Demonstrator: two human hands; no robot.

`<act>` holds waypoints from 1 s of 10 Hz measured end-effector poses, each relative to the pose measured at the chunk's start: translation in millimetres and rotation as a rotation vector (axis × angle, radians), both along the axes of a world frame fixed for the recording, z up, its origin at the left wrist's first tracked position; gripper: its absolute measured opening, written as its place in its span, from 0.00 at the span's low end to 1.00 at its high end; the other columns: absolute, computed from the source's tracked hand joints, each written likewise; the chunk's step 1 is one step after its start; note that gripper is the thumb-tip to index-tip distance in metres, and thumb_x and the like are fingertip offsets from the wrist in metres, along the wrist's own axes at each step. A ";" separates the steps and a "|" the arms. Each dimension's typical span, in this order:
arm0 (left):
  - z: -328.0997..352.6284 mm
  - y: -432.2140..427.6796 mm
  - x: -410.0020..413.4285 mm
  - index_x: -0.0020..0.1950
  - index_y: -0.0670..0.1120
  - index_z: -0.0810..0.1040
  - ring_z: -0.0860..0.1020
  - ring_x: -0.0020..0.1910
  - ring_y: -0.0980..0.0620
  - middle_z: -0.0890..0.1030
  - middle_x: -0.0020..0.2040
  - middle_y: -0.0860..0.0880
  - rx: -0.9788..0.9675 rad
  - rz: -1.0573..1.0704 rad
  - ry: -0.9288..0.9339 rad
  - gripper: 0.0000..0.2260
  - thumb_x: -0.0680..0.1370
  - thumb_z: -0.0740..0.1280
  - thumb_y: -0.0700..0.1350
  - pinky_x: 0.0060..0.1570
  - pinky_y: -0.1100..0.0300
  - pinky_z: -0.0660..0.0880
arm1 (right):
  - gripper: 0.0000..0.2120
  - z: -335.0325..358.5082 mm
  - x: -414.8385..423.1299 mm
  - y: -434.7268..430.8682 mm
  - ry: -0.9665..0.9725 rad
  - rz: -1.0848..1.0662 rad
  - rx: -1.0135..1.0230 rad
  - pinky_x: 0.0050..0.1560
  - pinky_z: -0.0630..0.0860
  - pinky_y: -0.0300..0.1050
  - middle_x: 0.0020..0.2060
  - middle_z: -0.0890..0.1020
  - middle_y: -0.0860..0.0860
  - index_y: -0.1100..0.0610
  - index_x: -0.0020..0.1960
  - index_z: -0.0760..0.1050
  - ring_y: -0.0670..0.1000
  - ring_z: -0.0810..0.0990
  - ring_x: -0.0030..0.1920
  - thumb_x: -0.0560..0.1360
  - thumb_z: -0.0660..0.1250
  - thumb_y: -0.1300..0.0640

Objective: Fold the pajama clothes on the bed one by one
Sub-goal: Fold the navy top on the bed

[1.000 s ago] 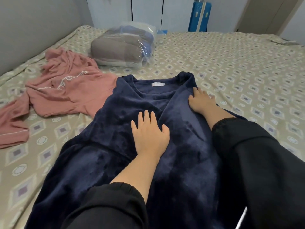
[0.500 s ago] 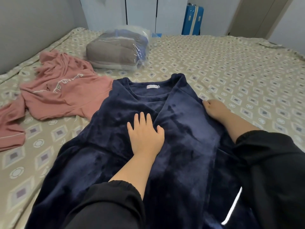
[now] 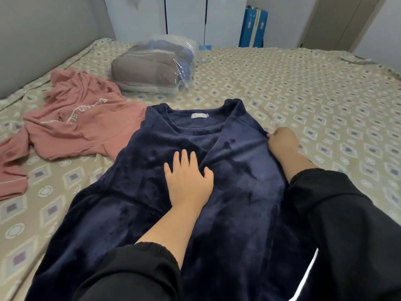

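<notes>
A navy pajama top (image 3: 238,196) lies spread on the near middle of the bed (image 3: 314,88). Its neckline and small white label (image 3: 199,115) point to the far side, and its right part is folded in across the chest. The person's left hand (image 3: 187,181) lies flat on the middle of the top, fingers straight and slightly spread, pressing the fabric down. The right hand (image 3: 282,142) sits at the top's right edge near the shoulder, fingers curled in and pinching the fold there. Both arms wear black sleeves (image 3: 130,274).

To the left a pink pajama garment (image 3: 82,127) lies rumpled, its right edge touching the navy top. Further back sits a clear plastic bag (image 3: 152,66) of folded textiles. A blue suitcase (image 3: 252,29) stands beyond the bed.
</notes>
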State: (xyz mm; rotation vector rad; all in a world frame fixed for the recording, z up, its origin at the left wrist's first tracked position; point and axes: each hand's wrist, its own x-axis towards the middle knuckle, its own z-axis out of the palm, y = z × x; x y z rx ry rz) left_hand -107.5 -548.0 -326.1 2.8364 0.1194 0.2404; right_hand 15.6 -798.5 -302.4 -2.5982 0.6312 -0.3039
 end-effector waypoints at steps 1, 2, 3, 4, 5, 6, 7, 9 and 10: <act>0.5 0.0 0.3 0.79 0.48 0.55 0.48 0.78 0.48 0.54 0.79 0.48 0.006 -0.002 0.002 0.28 0.80 0.50 0.55 0.76 0.44 0.47 | 0.19 10.0 -2.9 18.9 -0.026 0.054 -0.260 0.60 0.67 0.56 0.63 0.72 0.63 0.63 0.65 0.69 0.64 0.70 0.63 0.80 0.57 0.52; 0.0 0.5 0.3 0.79 0.47 0.56 0.48 0.78 0.48 0.55 0.79 0.47 0.002 -0.001 0.000 0.28 0.80 0.51 0.55 0.76 0.44 0.47 | 0.24 17.3 -38.6 50.8 -0.235 0.462 -0.308 0.61 0.67 0.58 0.62 0.73 0.61 0.62 0.66 0.69 0.63 0.71 0.62 0.77 0.54 0.49; -0.5 0.6 0.9 0.79 0.47 0.56 0.49 0.78 0.48 0.55 0.79 0.48 -0.003 -0.005 -0.001 0.28 0.80 0.51 0.55 0.75 0.44 0.47 | 0.27 2.8 -92.7 67.5 -0.031 0.908 -0.354 0.68 0.59 0.57 0.71 0.68 0.52 0.55 0.72 0.65 0.54 0.64 0.72 0.79 0.48 0.43; -0.7 1.4 1.5 0.78 0.47 0.57 0.49 0.78 0.48 0.55 0.79 0.47 -0.002 -0.006 0.003 0.28 0.80 0.51 0.56 0.75 0.44 0.47 | 0.26 -6.1 -81.8 25.7 0.230 0.683 -0.394 0.74 0.44 0.60 0.78 0.51 0.46 0.48 0.78 0.51 0.48 0.49 0.77 0.82 0.46 0.43; -0.1 0.5 -0.2 0.78 0.47 0.57 0.49 0.78 0.48 0.55 0.79 0.47 0.000 -0.007 0.007 0.27 0.80 0.51 0.55 0.75 0.44 0.48 | 0.28 5.2 -56.8 -9.3 0.396 0.291 -0.344 0.73 0.44 0.65 0.78 0.51 0.51 0.52 0.79 0.47 0.55 0.49 0.77 0.82 0.44 0.43; 0.4 0.7 0.9 0.78 0.47 0.57 0.49 0.78 0.48 0.55 0.79 0.47 -0.009 -0.008 0.010 0.27 0.80 0.51 0.55 0.75 0.44 0.47 | 0.31 22.1 -60.3 22.1 0.408 0.317 -0.515 0.73 0.40 0.64 0.78 0.47 0.54 0.54 0.79 0.42 0.56 0.43 0.78 0.81 0.43 0.40; 1.4 1.1 -0.2 0.79 0.48 0.56 0.49 0.78 0.48 0.55 0.79 0.48 0.007 -0.015 0.020 0.26 0.81 0.50 0.53 0.75 0.44 0.47 | 0.31 17.0 -96.6 67.9 0.349 0.529 -0.508 0.73 0.40 0.62 0.78 0.44 0.52 0.51 0.79 0.42 0.54 0.42 0.78 0.81 0.42 0.39; 8.6 8.4 -12.3 0.80 0.47 0.50 0.47 0.78 0.46 0.50 0.80 0.46 0.106 -0.094 0.110 0.24 0.84 0.46 0.52 0.75 0.45 0.47 | 0.29 3.5 -124.9 82.3 0.415 0.508 -0.323 0.74 0.41 0.62 0.78 0.43 0.50 0.48 0.79 0.41 0.52 0.41 0.78 0.81 0.41 0.40; 14.1 19.7 -41.2 0.80 0.47 0.45 0.44 0.79 0.47 0.46 0.80 0.46 0.117 -0.155 0.194 0.25 0.84 0.44 0.53 0.76 0.47 0.45 | 0.28 10.9 -144.5 96.6 0.458 0.491 -0.297 0.75 0.41 0.61 0.78 0.41 0.53 0.52 0.79 0.40 0.54 0.40 0.78 0.82 0.41 0.43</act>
